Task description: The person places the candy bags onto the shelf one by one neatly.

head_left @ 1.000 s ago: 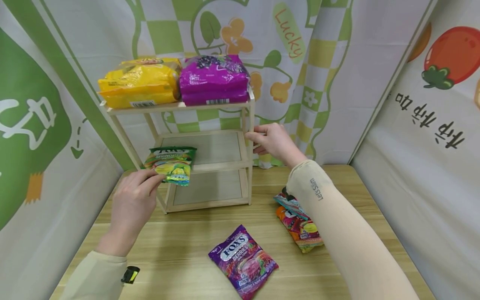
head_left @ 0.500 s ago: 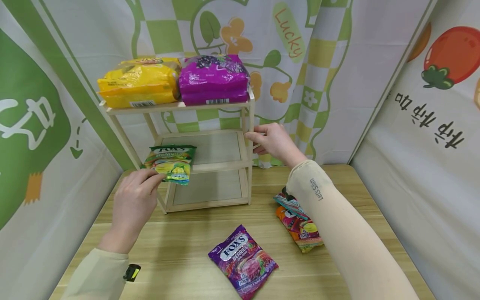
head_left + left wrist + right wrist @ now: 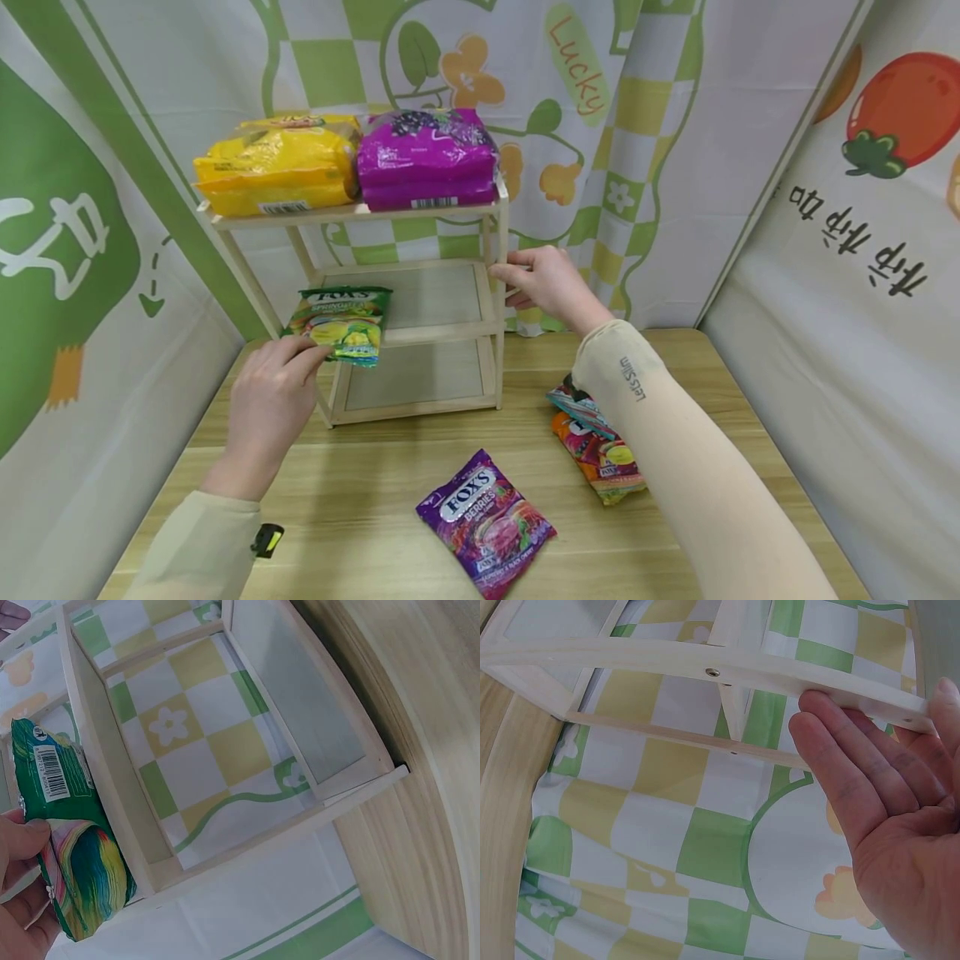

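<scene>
My left hand (image 3: 273, 396) pinches the lower edge of a green Fox's candy bag (image 3: 341, 321), thumb on one face. The bag is at the left front of the middle shelf (image 3: 442, 293) of a small wooden rack (image 3: 499, 367). In the left wrist view, the green bag (image 3: 71, 825) lies alongside that shelf's edge; whether it rests on it, I cannot tell. My right hand (image 3: 551, 283) holds the rack's right front post between thumb and fingers. Seen from the right wrist, the fingertips of my right hand (image 3: 892, 802) touch the post (image 3: 765, 671).
On the rack's top sit a yellow bag (image 3: 285, 167) and a purple bag (image 3: 427, 162). A purple Fox's Berries bag (image 3: 487, 525) lies on the wooden table (image 3: 360, 517). An orange bag (image 3: 600, 458) and a teal one (image 3: 581, 410) lie partly under my right forearm.
My left hand and the green bag have shifted up very slightly toward the middle shelf. My right hand has stayed on the post.
</scene>
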Action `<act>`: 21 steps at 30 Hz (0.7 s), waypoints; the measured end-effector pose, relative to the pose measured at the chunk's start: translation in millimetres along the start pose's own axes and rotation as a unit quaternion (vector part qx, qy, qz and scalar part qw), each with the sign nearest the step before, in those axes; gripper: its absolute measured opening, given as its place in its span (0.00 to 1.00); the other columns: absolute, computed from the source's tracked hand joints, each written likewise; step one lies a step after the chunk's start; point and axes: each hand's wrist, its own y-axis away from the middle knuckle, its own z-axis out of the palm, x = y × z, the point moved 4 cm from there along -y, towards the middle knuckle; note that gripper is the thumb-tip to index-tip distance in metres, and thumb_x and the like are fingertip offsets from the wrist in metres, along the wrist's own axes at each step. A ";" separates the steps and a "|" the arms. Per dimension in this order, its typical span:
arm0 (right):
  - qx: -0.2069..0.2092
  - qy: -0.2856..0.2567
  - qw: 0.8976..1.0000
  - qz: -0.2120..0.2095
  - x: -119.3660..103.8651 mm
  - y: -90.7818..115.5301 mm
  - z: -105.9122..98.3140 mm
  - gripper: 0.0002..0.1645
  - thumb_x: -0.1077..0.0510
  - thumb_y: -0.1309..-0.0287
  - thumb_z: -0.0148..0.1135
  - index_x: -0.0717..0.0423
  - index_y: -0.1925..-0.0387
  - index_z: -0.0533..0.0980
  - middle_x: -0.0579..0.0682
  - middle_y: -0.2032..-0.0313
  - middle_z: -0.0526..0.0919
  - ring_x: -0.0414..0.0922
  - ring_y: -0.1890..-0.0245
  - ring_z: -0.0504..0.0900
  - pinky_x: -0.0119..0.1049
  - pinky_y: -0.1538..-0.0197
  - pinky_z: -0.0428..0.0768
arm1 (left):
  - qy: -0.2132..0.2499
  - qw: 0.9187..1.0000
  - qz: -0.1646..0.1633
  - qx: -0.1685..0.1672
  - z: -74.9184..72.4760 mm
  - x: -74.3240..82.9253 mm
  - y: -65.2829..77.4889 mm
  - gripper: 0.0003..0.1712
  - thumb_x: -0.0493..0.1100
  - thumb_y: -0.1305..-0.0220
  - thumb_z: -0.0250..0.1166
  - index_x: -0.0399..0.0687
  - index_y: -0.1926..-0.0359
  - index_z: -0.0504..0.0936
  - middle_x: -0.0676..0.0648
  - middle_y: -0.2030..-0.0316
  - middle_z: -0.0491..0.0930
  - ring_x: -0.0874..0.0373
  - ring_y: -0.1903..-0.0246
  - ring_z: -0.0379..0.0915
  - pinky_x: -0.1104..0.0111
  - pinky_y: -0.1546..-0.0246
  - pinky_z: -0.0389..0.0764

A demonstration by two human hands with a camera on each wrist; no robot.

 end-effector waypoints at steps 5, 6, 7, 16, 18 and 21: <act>0.000 0.000 1.000 0.000 0.1 0.5 -0.3 0.31 0.45 0.28 0.61 0.58 0.32 0.74 0.59 0.38 0.81 0.48 0.59 0.89 0.36 0.57 0.89 | -0.002 1.000 -0.001 -0.002 2.0 -1.0 -1.1 0.09 0.21 0.44 0.70 0.33 0.63 0.88 0.38 0.64 0.84 0.39 0.67 0.80 0.47 0.64 0.83; 0.001 -0.001 1.000 0.000 0.2 0.6 -0.4 0.31 0.45 0.28 0.61 0.58 0.32 0.74 0.59 0.39 0.81 0.48 0.59 0.89 0.36 0.57 0.89 | -0.002 1.000 -0.001 -0.002 2.3 -1.0 -1.5 0.10 0.21 0.44 0.69 0.33 0.63 0.88 0.38 0.64 0.84 0.39 0.67 0.80 0.47 0.65 0.83; 0.001 -0.001 1.000 0.000 0.2 0.4 -0.5 0.31 0.45 0.28 0.61 0.58 0.33 0.75 0.59 0.39 0.81 0.48 0.59 0.89 0.36 0.57 0.89 | -0.002 1.000 0.000 -0.002 2.8 -1.1 -1.7 0.10 0.21 0.44 0.69 0.33 0.63 0.88 0.38 0.64 0.84 0.39 0.67 0.80 0.47 0.65 0.83; -0.001 0.002 1.000 0.004 1.3 -1.2 0.0 0.31 0.44 0.28 0.61 0.57 0.32 0.74 0.58 0.38 0.81 0.48 0.58 0.89 0.36 0.56 0.89 | -0.005 1.000 -0.003 -0.001 6.9 -3.2 -1.8 0.09 0.22 0.43 0.70 0.34 0.63 0.89 0.38 0.64 0.85 0.39 0.65 0.81 0.47 0.64 0.83; -0.001 0.001 1.000 0.005 1.1 -0.8 0.1 0.31 0.44 0.28 0.61 0.58 0.32 0.74 0.58 0.37 0.80 0.48 0.58 0.89 0.36 0.56 0.89 | -0.004 1.000 -0.004 -0.002 8.0 -4.0 -1.6 0.08 0.22 0.43 0.70 0.34 0.63 0.89 0.38 0.64 0.85 0.39 0.65 0.81 0.47 0.64 0.83; -0.002 0.000 1.000 0.006 0.3 0.2 0.2 0.32 0.44 0.28 0.61 0.57 0.31 0.73 0.58 0.37 0.80 0.48 0.58 0.89 0.37 0.56 0.89 | -0.005 1.000 -0.007 -0.006 9.7 -5.1 -1.5 0.08 0.23 0.43 0.71 0.34 0.63 0.89 0.38 0.64 0.85 0.39 0.64 0.81 0.47 0.62 0.83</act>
